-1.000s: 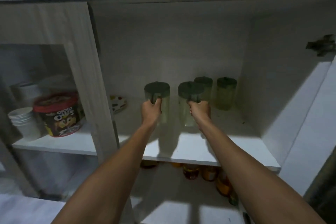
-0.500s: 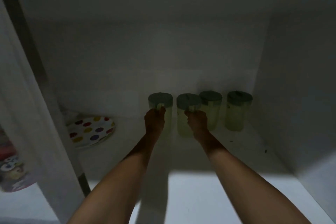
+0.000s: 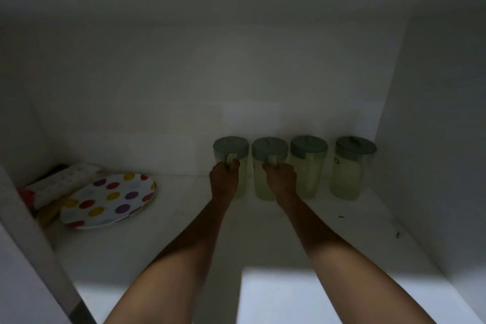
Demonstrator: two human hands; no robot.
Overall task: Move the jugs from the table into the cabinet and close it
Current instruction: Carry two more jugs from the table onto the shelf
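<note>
Several pale green jugs with dark green lids stand in a row at the back of the white cabinet shelf (image 3: 263, 239). My left hand (image 3: 224, 179) grips the handle of the leftmost jug (image 3: 231, 150). My right hand (image 3: 281, 179) grips the handle of the second jug (image 3: 269, 151), right beside it. Both jugs stand upright on the shelf against the back wall. A third jug (image 3: 309, 166) and a fourth jug (image 3: 352, 168) stand to the right, untouched. The handles are hidden under my fingers.
A plate with coloured dots (image 3: 110, 200) lies at the shelf's left, with a box (image 3: 60, 181) behind it. The cabinet's right wall (image 3: 434, 139) is close to the fourth jug. A divider panel (image 3: 31, 231) rises at the left.
Both hands have pushed their jugs deeper to the back wall, in line with the other two. My head has moved into the cabinet, so the neighbouring shelf is out of view.
</note>
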